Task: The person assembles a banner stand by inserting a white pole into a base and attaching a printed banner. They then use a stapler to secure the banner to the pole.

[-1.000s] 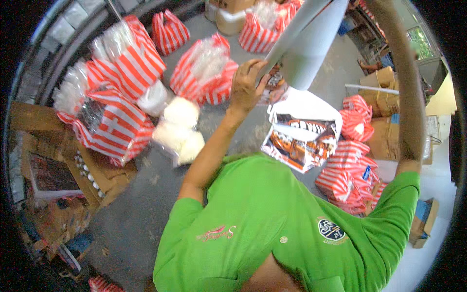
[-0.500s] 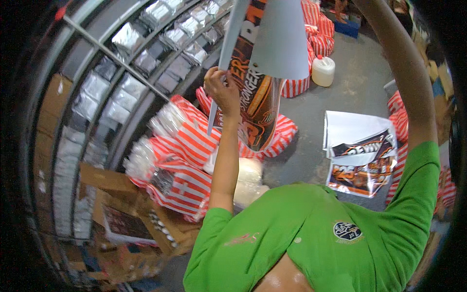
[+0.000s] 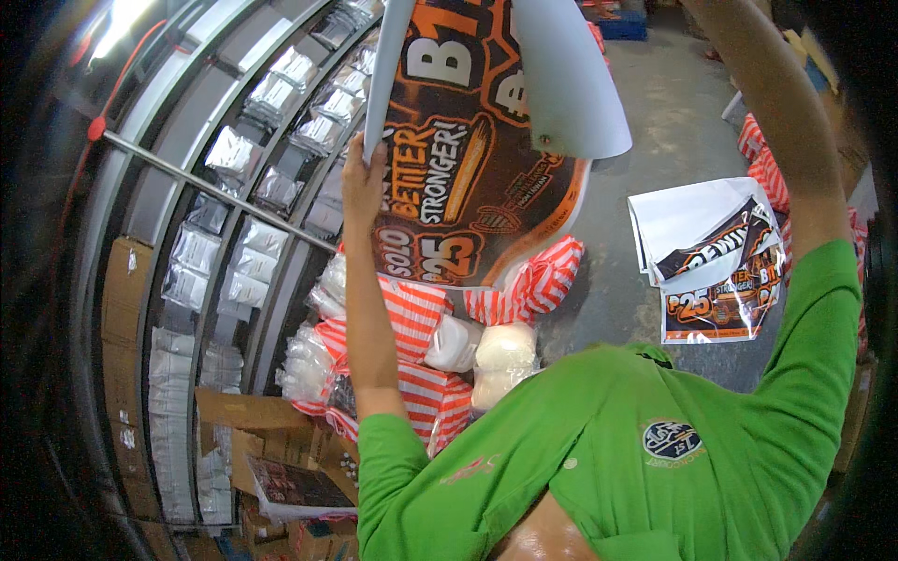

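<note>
My left hand (image 3: 363,185) is closed on the left edge of a large glossy printed banner (image 3: 458,178), with dark brown, orange and white print on its face. The banner hangs upright in front of me, and its right part curls over so the plain pale back (image 3: 571,84) faces me. My right arm reaches up past the top edge of the picture, so that hand is out of sight. Below the banner's lower edge lie red-and-white striped bags (image 3: 421,323).
Metal shelving (image 3: 173,252) with silver packets lines the left side. An open cardboard box (image 3: 248,411) stands at lower left. On the grey floor (image 3: 599,309) lie folded printed sheets (image 3: 716,299), to the right. A blue crate (image 3: 625,25) is far back.
My left hand has moved left with the banner's edge, and the banner is spread wider, showing more of its printed face. The whole view has shifted somewhat.
</note>
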Demonstrator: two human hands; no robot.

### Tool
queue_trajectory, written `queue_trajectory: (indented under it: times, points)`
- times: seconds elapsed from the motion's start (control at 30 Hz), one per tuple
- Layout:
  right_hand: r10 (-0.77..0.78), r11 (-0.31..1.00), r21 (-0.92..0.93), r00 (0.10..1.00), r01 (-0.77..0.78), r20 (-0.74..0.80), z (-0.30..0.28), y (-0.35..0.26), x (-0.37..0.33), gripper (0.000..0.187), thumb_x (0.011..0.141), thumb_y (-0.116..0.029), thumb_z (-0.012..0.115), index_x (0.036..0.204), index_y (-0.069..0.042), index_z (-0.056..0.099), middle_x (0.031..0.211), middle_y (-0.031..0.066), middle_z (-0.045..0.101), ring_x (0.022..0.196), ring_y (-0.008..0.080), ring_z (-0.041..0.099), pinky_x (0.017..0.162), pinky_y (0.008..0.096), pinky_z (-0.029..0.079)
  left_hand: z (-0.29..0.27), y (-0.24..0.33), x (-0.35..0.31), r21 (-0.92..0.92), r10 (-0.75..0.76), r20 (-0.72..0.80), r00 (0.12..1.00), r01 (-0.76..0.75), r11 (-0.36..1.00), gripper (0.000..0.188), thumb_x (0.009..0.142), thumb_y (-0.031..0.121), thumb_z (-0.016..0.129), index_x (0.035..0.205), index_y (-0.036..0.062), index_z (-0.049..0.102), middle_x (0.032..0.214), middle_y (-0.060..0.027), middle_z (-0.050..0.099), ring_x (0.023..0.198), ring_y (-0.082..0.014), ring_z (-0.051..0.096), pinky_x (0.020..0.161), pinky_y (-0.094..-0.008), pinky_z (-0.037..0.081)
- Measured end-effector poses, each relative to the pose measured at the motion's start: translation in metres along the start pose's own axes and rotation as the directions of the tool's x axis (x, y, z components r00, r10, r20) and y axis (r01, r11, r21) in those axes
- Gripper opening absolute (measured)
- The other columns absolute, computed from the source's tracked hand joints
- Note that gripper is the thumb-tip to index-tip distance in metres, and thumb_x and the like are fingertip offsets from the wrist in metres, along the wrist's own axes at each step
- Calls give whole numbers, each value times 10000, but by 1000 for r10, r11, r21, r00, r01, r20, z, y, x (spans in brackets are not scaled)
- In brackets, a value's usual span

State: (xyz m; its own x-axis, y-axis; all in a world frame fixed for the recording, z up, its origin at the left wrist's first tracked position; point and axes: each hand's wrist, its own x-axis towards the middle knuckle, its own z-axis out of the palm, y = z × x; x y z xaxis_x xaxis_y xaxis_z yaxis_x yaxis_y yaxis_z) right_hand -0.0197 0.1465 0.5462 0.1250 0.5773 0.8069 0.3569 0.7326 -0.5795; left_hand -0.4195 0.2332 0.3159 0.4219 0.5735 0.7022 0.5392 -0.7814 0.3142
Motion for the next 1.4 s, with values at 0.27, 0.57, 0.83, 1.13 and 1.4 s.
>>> queue_trajectory:
  times: [0.27, 0.57, 0.83, 1.13, 1.4]
  points:
    - [198, 976, -80, 979, -201, -41, -60, 35, -25, 432, 946, -328, 679, 1185, 31, 654, 1053, 130, 692, 862, 172, 637, 759, 296, 535, 3, 33, 0, -189, 76, 179, 981, -42, 981, 403, 1050, 316, 452, 1295, 2, 515, 1105, -208, 615, 1041, -315, 611, 920, -387, 447]
    - [600, 777, -427, 749, -463, 281, -175, 81, -69, 380, 972, -376, 640, 1219, -89, 670, 877, -70, 628, 718, -24, 505, 674, 145, 458, 13, 17, 16, 76, 168, 155, 973, -181, 980, 306, 988, 243, 583, 1202, 31, 531, 1043, -247, 661, 972, -421, 647, 801, -458, 494]
    - [8, 528, -843, 993, -101, -114, -148, 27, -135, 332, 929, -368, 682, 1081, -76, 721, 934, 51, 699, 844, 112, 637, 744, 271, 493, -11, -14, 6, 145, 542, 123, 831, -555, 819, 359, 827, 64, 673, 1166, 64, 554, 1126, -123, 648, 890, -370, 675, 740, -446, 560]
    - [475, 874, -479, 354, -82, 806, 129, 32, -181, 450, 950, -437, 634, 1210, -71, 663, 880, 86, 678, 723, 158, 604, 663, 331, 516, -15, 56, 0, 349, 770, 212, 602, -782, 516, 222, 862, 95, 722, 1039, 53, 596, 893, -74, 679, 603, -132, 666, 523, -219, 608]
    - [113, 607, -599, 690, 522, 715, 88, 12, -204, 273, 818, -119, 763, 1071, -53, 684, 939, 96, 723, 833, 214, 697, 781, 353, 567, -48, 73, -24, -57, 297, 466, 834, -307, 950, 456, 805, 203, 790, 1211, 77, 623, 1064, -127, 707, 942, -287, 693, 822, -410, 557]
